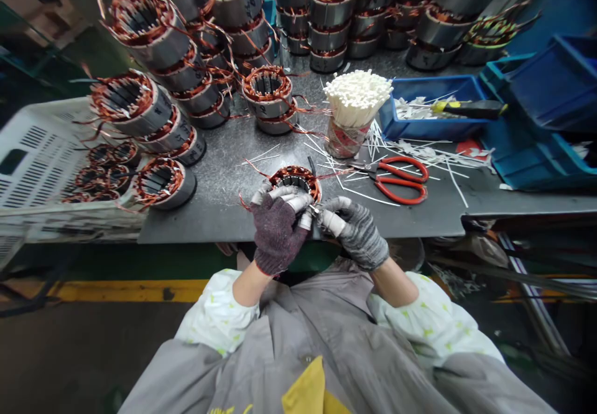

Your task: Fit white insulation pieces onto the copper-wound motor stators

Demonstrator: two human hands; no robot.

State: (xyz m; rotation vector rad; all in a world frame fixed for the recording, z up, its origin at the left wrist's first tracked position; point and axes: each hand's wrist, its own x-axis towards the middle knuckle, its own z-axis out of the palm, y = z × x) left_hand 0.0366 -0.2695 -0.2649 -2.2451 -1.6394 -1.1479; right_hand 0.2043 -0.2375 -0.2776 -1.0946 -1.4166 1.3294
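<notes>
A motor stator (291, 172) with copper windings stands near the bench's front edge, its slotted bore facing up and loose copper leads spreading to both sides. My left hand (280, 229), in a dark purple glove with white-wrapped fingertips, curls over the stator's near rim and covers much of it. At the right of that rim, my right hand (360, 232), in a grey striped glove with wrapped fingers, is closed in a pinch around a small, shiny piece that I cannot make out. Red-handled scissors (402, 181) lie to the right of my hands.
Stacks of wound stators (161, 44) line the back and left of the bench (219, 196). A white crate (32, 153) holds smaller ones. Behind the scissors stand a cup of white sticks (347, 137) and a blue tray (433, 129); teal bins (536, 159) are at right. White strips (373, 199) lie scattered.
</notes>
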